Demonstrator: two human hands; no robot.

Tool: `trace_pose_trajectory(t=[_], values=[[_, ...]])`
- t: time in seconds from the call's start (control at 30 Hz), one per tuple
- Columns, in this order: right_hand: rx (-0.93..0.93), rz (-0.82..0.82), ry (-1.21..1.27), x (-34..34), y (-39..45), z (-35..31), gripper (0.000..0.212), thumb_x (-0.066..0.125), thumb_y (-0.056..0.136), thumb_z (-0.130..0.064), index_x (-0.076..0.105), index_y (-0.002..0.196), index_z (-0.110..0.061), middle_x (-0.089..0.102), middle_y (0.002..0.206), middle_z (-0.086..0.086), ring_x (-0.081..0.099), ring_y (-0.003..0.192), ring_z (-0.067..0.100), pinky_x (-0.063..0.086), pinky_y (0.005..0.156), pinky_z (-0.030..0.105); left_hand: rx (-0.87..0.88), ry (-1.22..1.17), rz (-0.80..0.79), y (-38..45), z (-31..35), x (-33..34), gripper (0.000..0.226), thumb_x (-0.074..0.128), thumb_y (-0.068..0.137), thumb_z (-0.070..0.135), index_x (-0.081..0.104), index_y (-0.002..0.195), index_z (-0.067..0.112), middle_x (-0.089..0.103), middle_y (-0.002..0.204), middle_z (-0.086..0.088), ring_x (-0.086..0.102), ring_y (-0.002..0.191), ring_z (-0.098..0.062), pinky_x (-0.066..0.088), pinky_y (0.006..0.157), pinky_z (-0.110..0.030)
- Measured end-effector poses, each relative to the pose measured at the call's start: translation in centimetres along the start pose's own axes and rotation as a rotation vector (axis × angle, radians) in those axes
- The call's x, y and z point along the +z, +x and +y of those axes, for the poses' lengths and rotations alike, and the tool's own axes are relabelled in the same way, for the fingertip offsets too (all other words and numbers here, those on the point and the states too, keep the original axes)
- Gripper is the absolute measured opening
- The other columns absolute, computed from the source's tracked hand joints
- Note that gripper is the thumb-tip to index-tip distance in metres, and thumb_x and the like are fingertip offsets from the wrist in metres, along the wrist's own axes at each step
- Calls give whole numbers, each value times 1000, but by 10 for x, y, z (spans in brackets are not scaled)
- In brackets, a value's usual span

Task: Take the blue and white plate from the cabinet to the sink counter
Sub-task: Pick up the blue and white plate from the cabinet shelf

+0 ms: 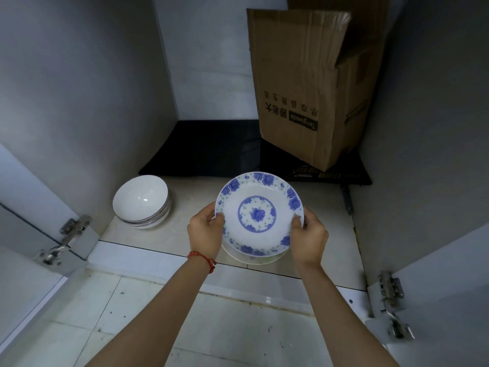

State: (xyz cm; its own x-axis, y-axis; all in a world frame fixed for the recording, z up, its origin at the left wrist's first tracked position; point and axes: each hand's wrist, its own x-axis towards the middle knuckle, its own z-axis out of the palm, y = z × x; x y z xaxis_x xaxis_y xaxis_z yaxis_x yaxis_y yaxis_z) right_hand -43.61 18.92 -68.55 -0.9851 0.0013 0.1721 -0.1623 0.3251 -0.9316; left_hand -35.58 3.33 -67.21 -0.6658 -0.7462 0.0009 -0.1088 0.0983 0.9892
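Pale floor tiles (pixel 148 327) fill the near ground under both forearms, which reach forward into an open low cabinet (pixel 79 102) with grey walls. Door hinges (pixel 66 242) sit well outside each wrist, on the opened doors to either side. A red string bracelet (pixel 202 258) circles the left wrist.

Between the two hands is the blue and white plate (pixel 258 214), tilted so its flowered face shows. The left hand (pixel 205 234) is closed on the plate's left rim, thumb on the face and fingers curled behind. The right hand (pixel 309 238) grips the right rim the same way, its thumb lying over the edge. The plate is held clear of a plain white plate (pixel 254 259) whose lower edge peeks out just beneath it, between the wrists, on the cabinet's tiled floor.

Left of the left hand, apart from it, stands a stack of white bowls (pixel 141 201), nested and leaning slightly. Beyond the hands a black mat (pixel 206 152) covers the back of the cabinet floor. Farther back and to the right, past the right hand, a brown cardboard box (pixel 304 83) stands on the mat with its printing upside down and a top flap open.
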Motion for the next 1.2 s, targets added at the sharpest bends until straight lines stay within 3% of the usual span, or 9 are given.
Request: trace_pose_trajectory(t=[0.1, 0.23, 0.3, 0.4, 0.7, 0.87, 0.93, 1.03, 1.2], values=[[7, 19, 23, -18, -6, -10, 21, 47, 89, -3, 63, 102, -5, 67, 89, 6, 58, 70, 1, 40, 51, -2, -11, -21, -10, -15, 21, 0, 30, 47, 86, -1, 66, 101, 17, 66, 93, 0, 63, 79, -16, 51, 62, -17], [16, 28, 91, -39, -17, -27, 21, 48, 88, -2, 64, 101, -6, 68, 85, 4, 64, 75, 11, 43, 52, 0, -6, -15, -35, -30, 54, -6, 28, 48, 86, -2, 66, 103, 12, 66, 98, 0, 63, 87, -22, 52, 76, -29], [8, 41, 131, -48, -21, -37, 19, 50, 88, -1, 65, 99, -7, 67, 83, 2, 64, 70, -1, 43, 51, 0, -9, -18, -36, -40, 71, -10, 28, 48, 86, -1, 65, 103, 12, 66, 98, 0, 63, 87, -22, 53, 79, -33], [9, 52, 190, -59, -26, -53, 20, 52, 87, 0, 65, 98, -8, 66, 81, -1, 61, 68, -14, 46, 53, 2, -4, -27, -20, -55, 92, -17, 28, 49, 86, -2, 65, 104, 11, 66, 99, 0, 63, 87, -20, 53, 77, -31], [38, 72, 303, -75, -31, -102, 22, 54, 86, 0, 66, 102, -10, 67, 82, -5, 62, 69, -14, 45, 52, 2, 19, -16, 26, -65, 141, -38, 25, 51, 84, -3, 65, 103, 6, 67, 99, -5, 64, 85, -21, 52, 71, -27], [56, 74, 241, -87, -31, -119, 21, 52, 87, -3, 66, 100, -10, 68, 78, -9, 63, 68, -10, 46, 51, 4, -16, -58, 9, -65, 152, -35, 32, 50, 83, -8, 65, 103, 12, 65, 91, 6, 63, 67, 2, 50, 53, -7], [68, 100, 216, -94, -31, -126, 20, 52, 87, -2, 67, 95, -10, 66, 75, -15, 63, 66, -8, 47, 51, 7, -39, -55, -16, -68, 158, -31, 36, 49, 82, -10, 65, 102, 15, 66, 90, 5, 63, 63, 4, 49, 52, -6], [104, 128, 170, -108, -33, -136, 19, 53, 88, -4, 67, 93, -15, 68, 76, -7, 64, 67, -2, 52, 56, 16, -76, -38, -70, -72, 169, -26, 34, 48, 81, -11, 66, 100, 11, 67, 90, -1, 62, 59, 4, 48, 52, -7], [136, 166, 72, -135, -44, -156, 18, 53, 88, -7, 68, 99, -10, 68, 75, 2, 59, 62, -11, 42, 53, 1, -129, -18, -94, -85, 192, -22, 34, 52, 81, -11, 66, 99, 14, 67, 80, 7, 62, 56, 6, 51, 54, -8]])
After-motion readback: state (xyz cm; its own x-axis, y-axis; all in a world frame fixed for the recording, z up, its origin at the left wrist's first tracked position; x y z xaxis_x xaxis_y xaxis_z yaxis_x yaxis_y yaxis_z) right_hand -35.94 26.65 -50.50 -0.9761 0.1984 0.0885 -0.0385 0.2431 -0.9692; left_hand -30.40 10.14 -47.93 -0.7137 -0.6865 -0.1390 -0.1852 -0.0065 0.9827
